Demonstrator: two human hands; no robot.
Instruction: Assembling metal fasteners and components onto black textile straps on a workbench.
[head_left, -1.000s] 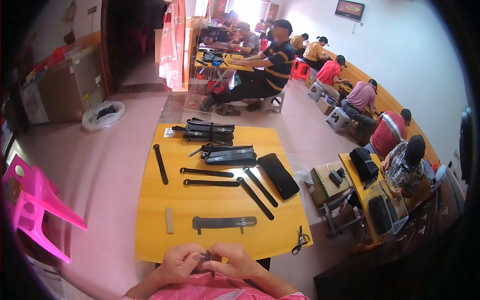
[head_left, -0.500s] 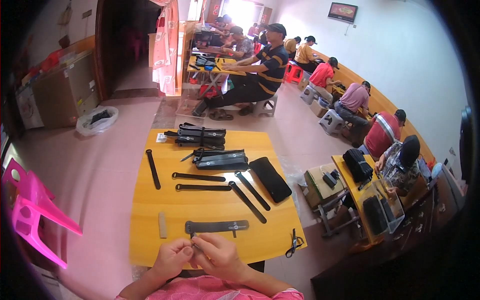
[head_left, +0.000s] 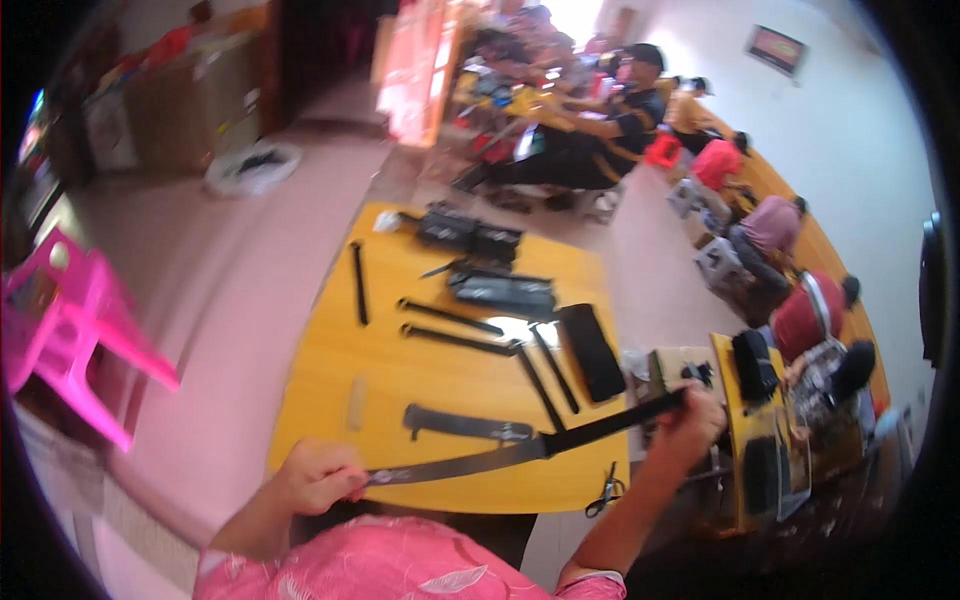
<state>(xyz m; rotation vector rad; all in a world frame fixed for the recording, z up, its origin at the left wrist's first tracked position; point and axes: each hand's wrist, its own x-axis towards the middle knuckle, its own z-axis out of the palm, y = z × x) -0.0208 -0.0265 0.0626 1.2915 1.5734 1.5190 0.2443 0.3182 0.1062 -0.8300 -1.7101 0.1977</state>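
Note:
A long grey and black hook-and-loop strap (head_left: 460, 464) is stretched out in front of me, rising to the right. My left hand (head_left: 322, 478) is closed on its grey end, and my right hand (head_left: 692, 420) grips the black end past the table's right edge. Beneath the strap, a similar grey strap (head_left: 465, 424) lies flat on the yellow table (head_left: 310, 410). Several loose black straps lie farther back, among them an upright one (head_left: 360, 285) at the left and a slanting one (head_left: 555, 368) at the right.
Bundles of straps (head_left: 465, 238) and a black pouch-like piece (head_left: 592, 352) lie toward the back. Dark scissors (head_left: 606, 490) sit at the right front corner; a small tan strip (head_left: 356, 402) lies at left. A pink chair (head_left: 85, 310) stands left. Other people work beyond.
My hands were close together over the table's front edge; now they are wide apart with the strap stretched between them. The whole view has shifted and blurred.

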